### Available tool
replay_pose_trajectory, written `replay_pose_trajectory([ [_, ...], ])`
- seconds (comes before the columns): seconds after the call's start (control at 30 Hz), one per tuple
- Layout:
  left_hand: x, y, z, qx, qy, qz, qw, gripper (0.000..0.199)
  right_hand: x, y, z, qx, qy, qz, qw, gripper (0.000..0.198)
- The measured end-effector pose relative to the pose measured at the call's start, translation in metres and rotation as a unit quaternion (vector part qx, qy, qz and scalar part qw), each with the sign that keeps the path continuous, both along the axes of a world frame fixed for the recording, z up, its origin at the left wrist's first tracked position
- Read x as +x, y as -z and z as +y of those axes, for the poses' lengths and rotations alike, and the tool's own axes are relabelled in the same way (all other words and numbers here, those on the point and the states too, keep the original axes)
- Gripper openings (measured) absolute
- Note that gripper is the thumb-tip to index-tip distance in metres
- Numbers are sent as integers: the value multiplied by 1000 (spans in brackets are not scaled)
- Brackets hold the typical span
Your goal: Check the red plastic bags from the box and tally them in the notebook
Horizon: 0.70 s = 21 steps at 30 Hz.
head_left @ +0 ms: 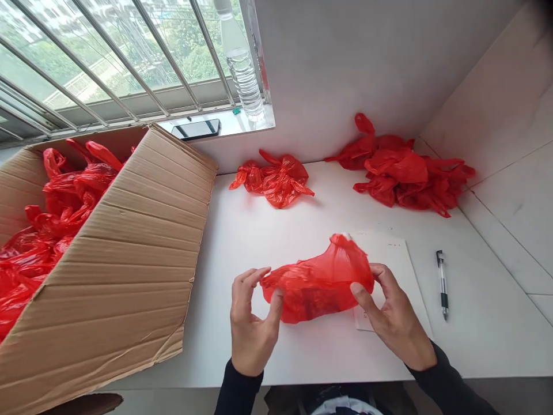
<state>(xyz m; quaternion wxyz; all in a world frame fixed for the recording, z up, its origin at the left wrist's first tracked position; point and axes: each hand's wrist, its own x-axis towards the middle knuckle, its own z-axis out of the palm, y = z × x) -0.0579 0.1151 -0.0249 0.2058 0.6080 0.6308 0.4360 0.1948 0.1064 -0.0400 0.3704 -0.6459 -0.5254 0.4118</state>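
Note:
A red plastic bag (322,279), thin and partly see-through, is stretched sideways between my two hands above the white table. At its left end, my left hand (254,323) has the thumb in front and the fingertips at the upper edge. My right hand (395,317) grips the other end, thumb in front and fingers behind. Darker folds show through the lower part of the bag; I cannot tell whether anything is inside. Beneath its right side lies a white sheet of paper (400,265), partly covered.
A large cardboard box (142,248) full of red bags (64,213) stands left. Knotted red bags (283,178) and a bigger red heap (410,170) lie along the wall. A pen (442,285) lies right. A water bottle (244,75) and phone (196,129) occupy the windowsill.

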Motion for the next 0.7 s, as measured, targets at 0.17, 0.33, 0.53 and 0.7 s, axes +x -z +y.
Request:
replay_pose_trajectory([
  [0.17, 5, -14, -6, 72, 7, -12, 997, 24, -7, -3, 7, 43, 31, -1, 999, 32],
  [0.33, -6, -32, -18, -24, 48, -142, 988, 28, -13, -14, 2, 158, 127, 12, 979, 28],
  [0.53, -4, -36, -28, -112, 76, -298, 945, 23, -30, -45, -8, 327, -56, 38, 943, 33],
  [0.7, -3, -42, -26, -179, 52, -444, 876, 22, -30, -30, 1, 179, -272, -143, 935, 23],
])
